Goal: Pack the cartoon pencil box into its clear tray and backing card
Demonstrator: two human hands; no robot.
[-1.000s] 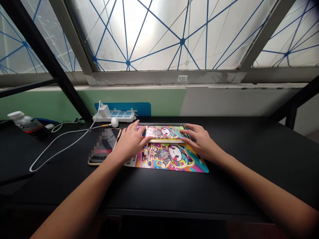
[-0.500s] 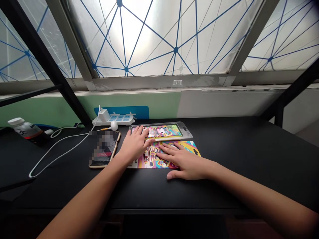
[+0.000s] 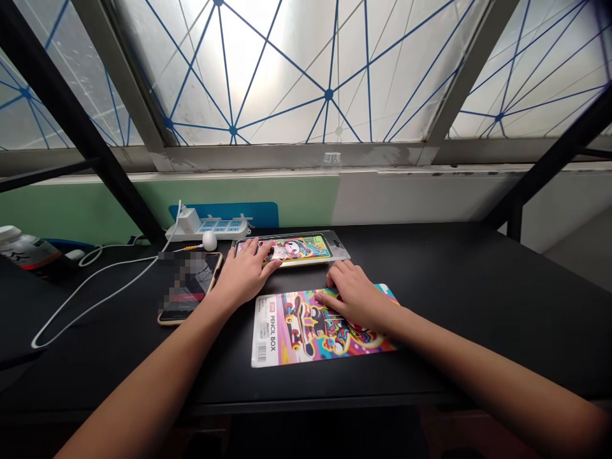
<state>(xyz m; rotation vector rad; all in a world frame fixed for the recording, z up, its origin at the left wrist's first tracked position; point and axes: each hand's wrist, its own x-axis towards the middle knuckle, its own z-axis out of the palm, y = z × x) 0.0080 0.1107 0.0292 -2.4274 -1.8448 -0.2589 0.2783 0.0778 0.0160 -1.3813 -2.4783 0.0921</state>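
Observation:
Under my left hand point(image 3: 243, 271), laid with fingers spread, is a clear plastic package point(image 3: 338, 247) holding a colourful cartoon pencil box point(image 3: 308, 248). Nearer to me a bright printed backing card point(image 3: 306, 328) lies on the desk, slightly turned, with "PENCIL BOX" and a barcode on its left end. My right hand point(image 3: 356, 293) is at the card's far edge. Its thumb rests on the printed face and the bent fingers curl past that edge; their tips are partly hidden. The right forearm covers the card's right end.
Left of the package lies a phone point(image 3: 191, 287), its screen blurred out. A white cable point(image 3: 102, 285) loops across the black desk point(image 3: 459, 306). Behind stand a power strip point(image 3: 215, 228) and a white round plug point(image 3: 209, 241). A bottle point(image 3: 33, 252) is at far left; black frame bars flank the desk.
The card has come towards me, away from the package, and turned slightly. My right hand has gone from lying flat with spread fingers to curled at the card's far edge. My left hand stays on the package.

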